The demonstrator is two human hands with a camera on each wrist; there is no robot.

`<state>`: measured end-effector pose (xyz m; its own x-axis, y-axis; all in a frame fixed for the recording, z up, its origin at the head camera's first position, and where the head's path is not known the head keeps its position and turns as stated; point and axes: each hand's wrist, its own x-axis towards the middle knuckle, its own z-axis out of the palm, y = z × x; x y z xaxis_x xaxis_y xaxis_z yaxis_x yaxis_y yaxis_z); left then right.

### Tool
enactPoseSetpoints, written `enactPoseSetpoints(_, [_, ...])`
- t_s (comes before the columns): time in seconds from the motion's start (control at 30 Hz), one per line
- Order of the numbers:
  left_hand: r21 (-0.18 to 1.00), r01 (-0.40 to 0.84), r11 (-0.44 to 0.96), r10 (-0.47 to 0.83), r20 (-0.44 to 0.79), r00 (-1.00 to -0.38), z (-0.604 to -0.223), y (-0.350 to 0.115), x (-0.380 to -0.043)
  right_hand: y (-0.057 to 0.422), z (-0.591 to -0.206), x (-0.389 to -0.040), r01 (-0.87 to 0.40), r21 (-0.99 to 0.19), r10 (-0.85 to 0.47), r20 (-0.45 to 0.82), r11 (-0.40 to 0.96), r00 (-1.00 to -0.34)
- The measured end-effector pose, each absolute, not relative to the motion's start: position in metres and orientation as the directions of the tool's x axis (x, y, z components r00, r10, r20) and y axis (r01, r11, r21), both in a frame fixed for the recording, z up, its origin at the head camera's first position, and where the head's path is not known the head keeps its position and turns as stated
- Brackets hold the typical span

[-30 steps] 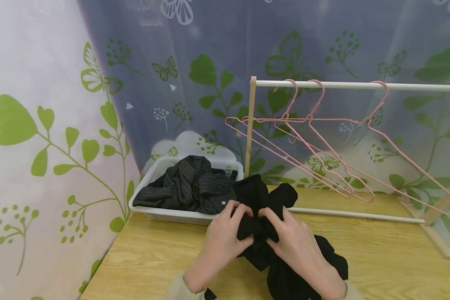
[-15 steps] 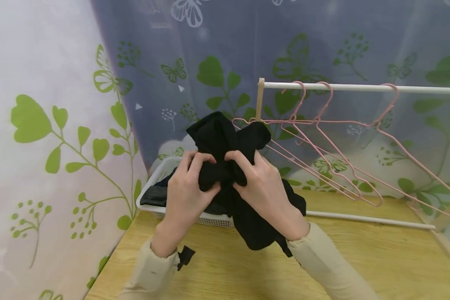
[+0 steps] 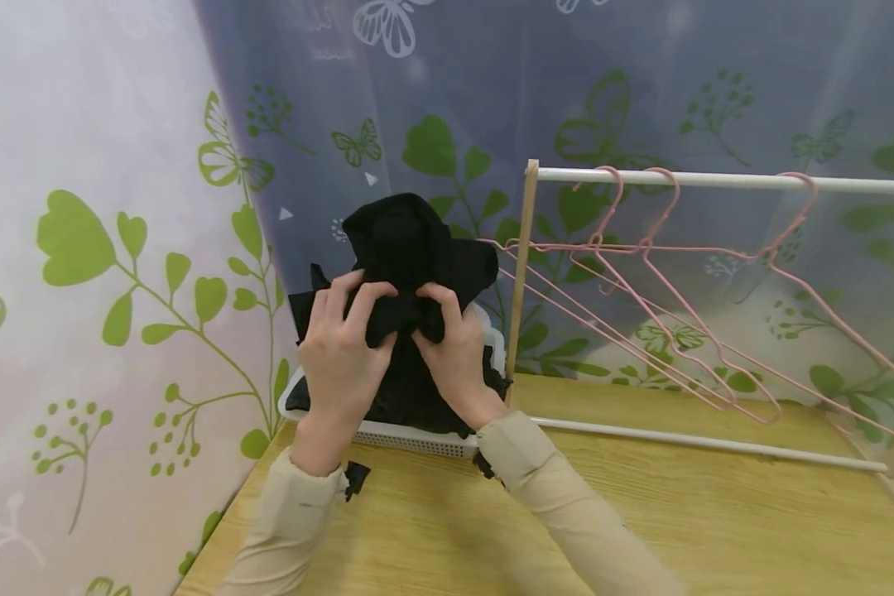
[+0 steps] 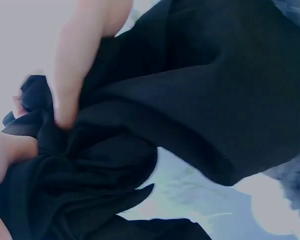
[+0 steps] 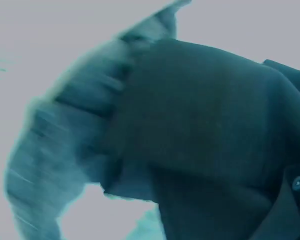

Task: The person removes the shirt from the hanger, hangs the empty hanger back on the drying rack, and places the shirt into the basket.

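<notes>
Bunched between my two hands, a black garment (image 3: 398, 240) is held up over the white basket (image 3: 425, 444). My left hand (image 3: 343, 348) grips it on the left, fingers and thumb curled into the cloth. On the other side, close by, my right hand (image 3: 453, 348) pinches a fold. Loose folds of the black garment (image 4: 200, 100) hang wide in the left wrist view, where fingers press into the gathered part. A small round button (image 5: 298, 183) shows on dark cloth in the right wrist view. Most of the basket's contents are hidden behind the garment and hands.
To the right stands a clothes rack with a white top rail (image 3: 700, 180) and a wooden post (image 3: 523, 273). Pink hangers (image 3: 685, 331) hang from it. A white lower bar (image 3: 700, 444) runs just above the wooden table (image 3: 641, 521). A patterned curtain (image 3: 328, 83) closes off the back.
Both hands have carried the black garment up and left, from beside the basket to over it. It now covers the striped clothing seen there earlier. The head view has shifted slightly left.
</notes>
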<state>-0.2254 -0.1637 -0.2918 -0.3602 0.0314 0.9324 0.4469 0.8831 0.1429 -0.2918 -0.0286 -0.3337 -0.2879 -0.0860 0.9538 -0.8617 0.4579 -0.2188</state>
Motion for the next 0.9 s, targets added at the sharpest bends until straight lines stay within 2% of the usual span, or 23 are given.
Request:
enactPoseSetpoints(0.1, [0.148,0.399,0.905,0.067,0.876,-0.478,-0.319,-0.167,-0.242,-0.026,-0.368,-0.301,-0.823,-0.304,-0.174,0.887,0.479,-0.428])
enactPoseSetpoints(0.2, [0.148,0.319,0.936,0.106,0.744,-0.660,-0.353,-0.174,-0.261,-0.016,-0.398,-0.308,-0.745,-0.361,-0.307,0.745,0.561,-0.592])
enactPoseSetpoints(0.3, [0.122,0.226,0.967,0.119,0.566,-0.816,-0.387,-0.185,-0.279,-0.006,-0.416,-0.312,-0.647,-0.322,-0.405,0.569,0.692,-0.716])
enactPoseSetpoints(0.4, [0.137,0.177,0.975,0.109,0.401,-0.909,-0.410,-0.199,-0.292,0.002,-0.422,-0.310,-0.558,-0.228,-0.433,0.427,0.798,-0.794])
enactPoseSetpoints(0.53, [0.213,0.132,0.968,0.080,0.234,-0.969,-0.419,-0.213,-0.302,0.008,-0.427,-0.307,-0.486,-0.168,-0.419,0.320,0.858,-0.850])
enactPoseSetpoints(0.63, [0.235,0.115,0.965,0.079,0.156,-0.985,-0.419,-0.216,-0.305,0.011,-0.434,-0.308,-0.467,-0.153,-0.419,0.265,0.871,-0.869])
enactPoseSetpoints(0.77, [0.244,0.112,0.963,0.084,0.121,-0.989,-0.423,-0.215,-0.308,0.014,-0.439,-0.311,-0.467,-0.147,-0.434,0.210,0.872,-0.876])
enactPoseSetpoints(0.9, [0.262,0.109,0.959,0.072,0.150,-0.986,-0.426,-0.213,-0.308,0.018,-0.437,-0.311,-0.488,-0.165,-0.451,0.219,0.857,-0.865])
